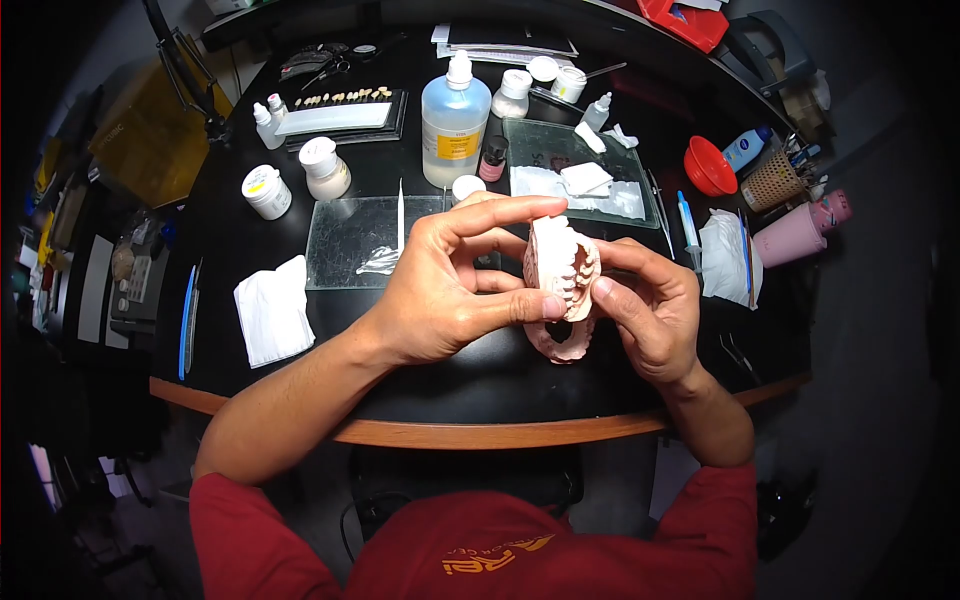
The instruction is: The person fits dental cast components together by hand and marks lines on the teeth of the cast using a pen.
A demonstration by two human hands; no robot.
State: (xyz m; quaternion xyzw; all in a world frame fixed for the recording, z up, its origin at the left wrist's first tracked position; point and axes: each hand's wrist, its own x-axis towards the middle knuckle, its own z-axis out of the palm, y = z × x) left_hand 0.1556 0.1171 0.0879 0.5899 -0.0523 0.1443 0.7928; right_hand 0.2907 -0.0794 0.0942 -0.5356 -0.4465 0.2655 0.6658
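Note:
A pale pink plaster dental cast [555, 260] is raised above the table with its row of teeth facing right. My left hand [440, 285] grips it from the left, thumb on the lower front and index finger over the top. From the right, my right hand [655, 310] closes thumb and fingertips on its edge. Just below is a horseshoe-shaped plaster cast [566, 350]; whether it touches the upper one, I cannot tell. Behind my left hand lies a glass slab [340, 230] with a thin white stick [401, 220] and crumpled clear film [378, 262].
Around the hands stand a large bottle with a yellow label [456, 125], white jars [325, 170], a tooth shade guide [340, 115] and a second glass slab [520, 140]. Folded tissue [274, 312] lies left; a syringe [688, 230], red bowl [708, 165] and tweezers [738, 355] lie right.

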